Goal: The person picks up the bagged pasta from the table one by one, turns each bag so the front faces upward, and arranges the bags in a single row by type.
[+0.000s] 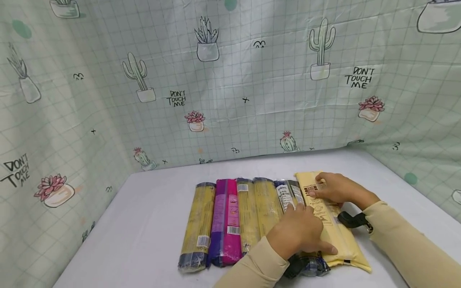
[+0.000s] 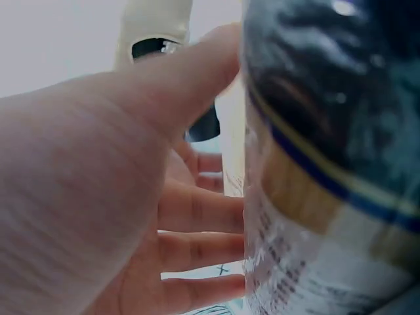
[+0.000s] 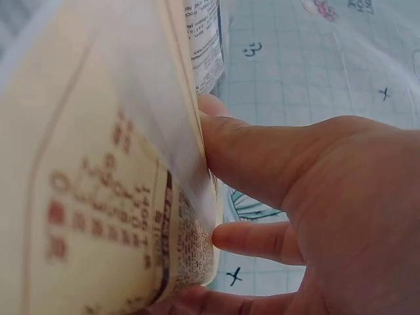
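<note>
— What do the hands have hold of on the white desk [image 1: 151, 216]?

— The right hand [image 1: 336, 188] lies flat, fingers straight, pressing on the far end of a long pale-yellow plastic noodle packet [image 1: 333, 230], the last in the row toward the desk's right edge. The left hand [image 1: 297, 230] rests, fingers relaxed, over the clear dark-blue-ended noodle packet [image 1: 288, 196] just beside it, thumb touching the pale-yellow one. Neither grip is closed round anything.

— And the other packets?

— Side by side toward the left edge: two yellow clear-wrapped noodle packets [image 1: 257, 208], a magenta-and-purple packet [image 1: 226, 224], then a yellow packet with dark ends [image 1: 199, 224]. A cactus-print grid sheet [image 1: 230, 80] stands behind the far edge.
</note>
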Demonstrator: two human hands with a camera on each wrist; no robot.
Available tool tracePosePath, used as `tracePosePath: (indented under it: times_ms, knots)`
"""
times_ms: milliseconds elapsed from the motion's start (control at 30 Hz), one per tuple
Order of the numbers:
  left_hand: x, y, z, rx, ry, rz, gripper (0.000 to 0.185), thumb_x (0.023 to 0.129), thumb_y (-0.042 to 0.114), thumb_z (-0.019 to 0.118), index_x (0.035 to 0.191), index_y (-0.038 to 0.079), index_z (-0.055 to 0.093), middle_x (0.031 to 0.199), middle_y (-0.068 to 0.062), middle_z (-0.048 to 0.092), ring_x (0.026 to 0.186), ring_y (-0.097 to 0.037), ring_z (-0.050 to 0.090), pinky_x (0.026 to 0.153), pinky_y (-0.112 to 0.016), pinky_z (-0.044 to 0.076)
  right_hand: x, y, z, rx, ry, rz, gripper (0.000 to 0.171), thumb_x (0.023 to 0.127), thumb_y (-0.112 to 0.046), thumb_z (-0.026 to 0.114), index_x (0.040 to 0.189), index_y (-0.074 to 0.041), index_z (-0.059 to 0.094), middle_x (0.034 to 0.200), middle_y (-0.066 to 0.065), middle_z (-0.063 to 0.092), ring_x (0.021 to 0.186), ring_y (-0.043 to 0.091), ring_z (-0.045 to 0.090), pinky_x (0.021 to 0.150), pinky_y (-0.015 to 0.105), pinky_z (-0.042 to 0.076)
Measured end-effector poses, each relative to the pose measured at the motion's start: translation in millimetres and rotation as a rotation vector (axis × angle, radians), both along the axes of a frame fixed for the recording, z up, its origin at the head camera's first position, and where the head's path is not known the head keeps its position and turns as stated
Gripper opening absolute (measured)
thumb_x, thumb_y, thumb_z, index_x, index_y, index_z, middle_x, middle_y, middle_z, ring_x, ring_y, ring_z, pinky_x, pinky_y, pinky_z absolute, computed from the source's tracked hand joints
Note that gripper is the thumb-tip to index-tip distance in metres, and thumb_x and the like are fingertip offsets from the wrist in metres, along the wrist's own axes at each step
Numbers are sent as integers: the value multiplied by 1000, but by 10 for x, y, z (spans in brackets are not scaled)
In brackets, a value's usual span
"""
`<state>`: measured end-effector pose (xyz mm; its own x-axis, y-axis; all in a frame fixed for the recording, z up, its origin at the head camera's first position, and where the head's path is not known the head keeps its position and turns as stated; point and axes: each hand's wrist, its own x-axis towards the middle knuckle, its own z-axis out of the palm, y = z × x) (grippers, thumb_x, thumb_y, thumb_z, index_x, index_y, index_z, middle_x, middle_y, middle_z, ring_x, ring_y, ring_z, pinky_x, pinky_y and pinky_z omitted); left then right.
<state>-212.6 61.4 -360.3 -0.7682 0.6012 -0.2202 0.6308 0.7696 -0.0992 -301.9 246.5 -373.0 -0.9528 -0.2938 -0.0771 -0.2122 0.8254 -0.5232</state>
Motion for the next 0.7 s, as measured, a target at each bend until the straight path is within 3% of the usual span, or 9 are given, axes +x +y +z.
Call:
tracePosePath:
  times_ms: [133, 233, 400, 600, 700]
  knots:
    - [8, -6, -1, -42, 52, -31, 65, 70, 89, 58, 111, 40, 72, 138, 6, 53, 135, -22, 42, 111, -46, 34, -28, 34, -7, -21, 2, 9, 75, 93, -44, 70, 136, 12, 46, 111, 30, 60, 49, 19, 55, 46, 37, 51]
    - [30, 2, -14, -63, 84, -48, 68, 66, 91, 58, 109, 40, 73, 131, 8, 55, 129, -20, 44, 108, -46, 38, -38, 67, -19, -38, 0, 9, 74, 93, -42, 71, 136, 12, 46, 108, 28, 61, 49, 18, 55, 47, 37, 51]
    - [55, 37, -47, -83, 63, -41, 68, 71, 90, 56, 111, 37, 73, 136, 8, 52, 135, -22, 40, 109, -46, 37, -27, 113, -25, -58, -2, 13, 71, 93, -38, 72, 135, 13, 46, 106, 28, 60, 49, 18, 55, 47, 37, 51]
    - [56, 84, -71, -94, 47, -71, 50, 82, 80, 54, 94, 36, 74, 135, 5, 56, 140, -29, 38, 113, -50, 29, -31, 132, -13, -88, 9, 36, 70, 95, -34, 70, 135, 16, 44, 96, 20, 62, 54, 18, 55, 50, 37, 50]
    - [78, 100, -77, -99, 26, -61, 55, 82, 81, 52, 107, 37, 74, 141, 4, 54, 145, -30, 33, 117, -53, 21, -39, 142, -22, -102, 10, 50, 70, 96, -33, 69, 135, 18, 42, 94, 17, 61, 57, 18, 54, 52, 37, 49]
